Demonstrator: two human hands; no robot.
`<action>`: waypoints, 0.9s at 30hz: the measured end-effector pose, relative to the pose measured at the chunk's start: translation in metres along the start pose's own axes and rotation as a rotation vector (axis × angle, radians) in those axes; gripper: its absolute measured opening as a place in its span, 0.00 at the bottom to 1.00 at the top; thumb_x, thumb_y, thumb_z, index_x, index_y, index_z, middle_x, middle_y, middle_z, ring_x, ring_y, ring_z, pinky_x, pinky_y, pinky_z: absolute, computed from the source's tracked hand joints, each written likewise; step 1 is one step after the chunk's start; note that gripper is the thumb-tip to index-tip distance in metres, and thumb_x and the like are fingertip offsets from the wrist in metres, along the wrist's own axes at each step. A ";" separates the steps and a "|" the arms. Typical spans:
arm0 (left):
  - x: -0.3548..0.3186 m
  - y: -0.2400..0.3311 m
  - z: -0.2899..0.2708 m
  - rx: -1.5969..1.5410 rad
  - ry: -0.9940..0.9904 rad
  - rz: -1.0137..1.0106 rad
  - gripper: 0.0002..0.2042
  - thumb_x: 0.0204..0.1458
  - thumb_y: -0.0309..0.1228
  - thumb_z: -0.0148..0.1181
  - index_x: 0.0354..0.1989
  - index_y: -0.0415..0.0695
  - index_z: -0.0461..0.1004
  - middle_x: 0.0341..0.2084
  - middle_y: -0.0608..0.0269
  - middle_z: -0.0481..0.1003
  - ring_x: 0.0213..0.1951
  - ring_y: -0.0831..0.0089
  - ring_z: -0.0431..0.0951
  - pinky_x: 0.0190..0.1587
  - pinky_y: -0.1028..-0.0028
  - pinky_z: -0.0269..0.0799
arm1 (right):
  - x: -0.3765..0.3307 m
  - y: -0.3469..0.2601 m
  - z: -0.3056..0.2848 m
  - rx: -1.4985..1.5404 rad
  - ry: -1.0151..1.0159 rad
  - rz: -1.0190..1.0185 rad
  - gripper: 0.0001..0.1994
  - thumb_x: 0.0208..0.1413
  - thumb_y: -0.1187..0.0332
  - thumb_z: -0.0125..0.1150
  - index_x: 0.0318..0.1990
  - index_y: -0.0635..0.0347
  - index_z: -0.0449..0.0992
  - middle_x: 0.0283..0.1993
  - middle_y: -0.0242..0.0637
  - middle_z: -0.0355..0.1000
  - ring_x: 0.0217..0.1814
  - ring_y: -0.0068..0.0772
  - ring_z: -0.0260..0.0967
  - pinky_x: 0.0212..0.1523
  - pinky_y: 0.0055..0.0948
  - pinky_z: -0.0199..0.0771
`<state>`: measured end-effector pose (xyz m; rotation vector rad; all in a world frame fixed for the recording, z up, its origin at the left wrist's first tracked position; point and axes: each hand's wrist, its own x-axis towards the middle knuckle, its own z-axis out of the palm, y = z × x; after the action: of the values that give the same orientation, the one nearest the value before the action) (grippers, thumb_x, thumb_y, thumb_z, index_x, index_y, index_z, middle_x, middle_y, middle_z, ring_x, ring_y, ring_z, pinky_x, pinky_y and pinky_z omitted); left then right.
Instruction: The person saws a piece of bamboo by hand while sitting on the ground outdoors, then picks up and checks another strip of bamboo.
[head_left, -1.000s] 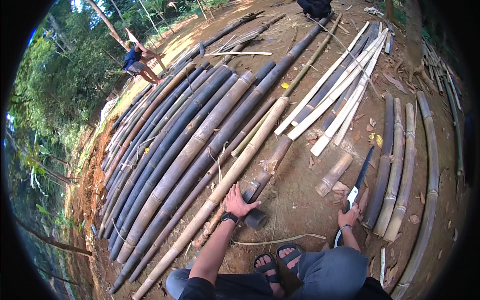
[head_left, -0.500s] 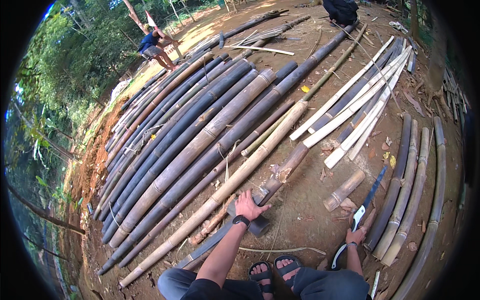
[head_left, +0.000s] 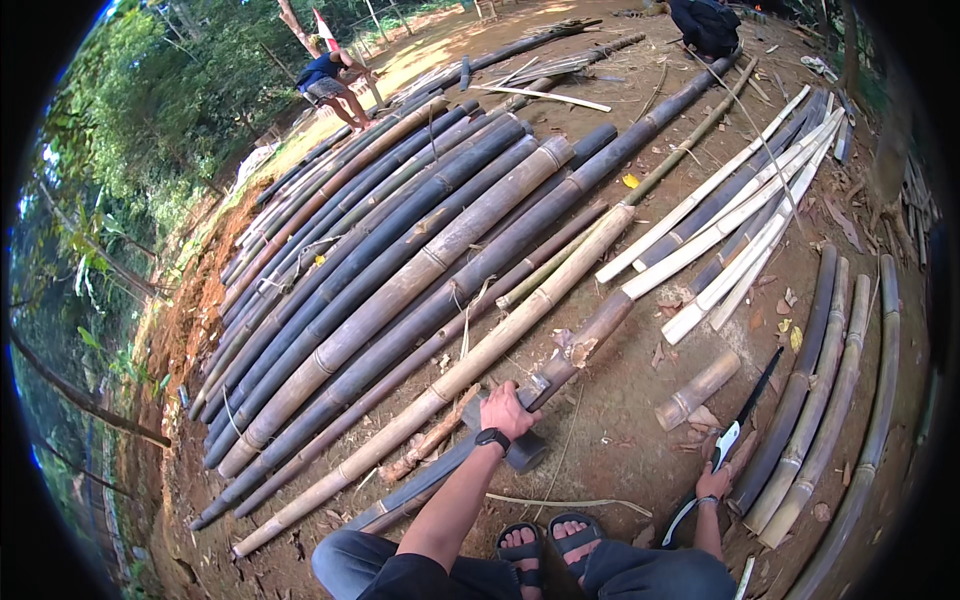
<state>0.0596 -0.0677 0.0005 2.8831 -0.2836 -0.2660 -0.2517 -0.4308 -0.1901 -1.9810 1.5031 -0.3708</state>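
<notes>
The left hand [head_left: 508,408] rests on top of a dark bamboo pole [head_left: 575,350], fingers curled over its rounded surface near the cut end; the grip is closed on the pole. The pole's long axis runs diagonally, its near cut end [head_left: 524,452] just ahead of the sandalled feet [head_left: 548,545], its far end pointing up and to the right toward the split pale strips [head_left: 730,220]. The surface is dark brown, cylindrical, ringed with nodes, and splintered partway along.

The right hand [head_left: 713,484] is wrapped around the handle of a long-bladed saw [head_left: 742,425]. The blade is thin, dark and straight, with a white section near the handle; it points up and to the right, well apart from the pole, on its right side.

A short tan bamboo offcut [head_left: 697,390] lies on the bare earth between pole and saw. Left of the pole lies a long tan bamboo culm [head_left: 450,380], parallel and just beside it, then a stack of thick dark culms [head_left: 400,240]. Right of the saw lie curved half-round greyish slats [head_left: 830,380].
</notes>
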 end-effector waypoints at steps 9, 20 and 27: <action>-0.002 0.006 -0.014 -0.012 -0.030 -0.007 0.40 0.36 0.55 0.73 0.56 0.43 0.69 0.50 0.48 0.76 0.56 0.56 0.74 0.61 0.56 0.63 | 0.017 0.003 -0.018 0.615 0.138 0.105 0.10 0.63 0.65 0.51 0.44 0.62 0.67 0.26 0.36 0.65 0.22 0.31 0.66 0.23 0.34 0.66; -0.001 0.004 -0.001 -0.061 0.051 0.032 0.39 0.35 0.59 0.73 0.52 0.44 0.72 0.43 0.51 0.78 0.52 0.57 0.77 0.62 0.56 0.61 | -0.010 -0.064 -0.100 0.668 -0.058 -0.039 0.17 0.68 0.60 0.55 0.55 0.60 0.62 0.26 0.31 0.67 0.19 0.21 0.62 0.17 0.23 0.62; -0.001 0.001 0.000 -0.080 0.072 0.019 0.36 0.36 0.59 0.72 0.48 0.43 0.74 0.38 0.52 0.80 0.48 0.56 0.79 0.60 0.58 0.63 | -0.022 -0.110 -0.132 0.666 -0.154 -0.493 0.16 0.67 0.71 0.48 0.58 0.64 0.59 0.37 0.41 0.71 0.28 0.25 0.65 0.26 0.24 0.68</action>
<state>0.0586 -0.0687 0.0005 2.8028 -0.2806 -0.1654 -0.2485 -0.4324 -0.0174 -1.7426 0.6466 -0.7861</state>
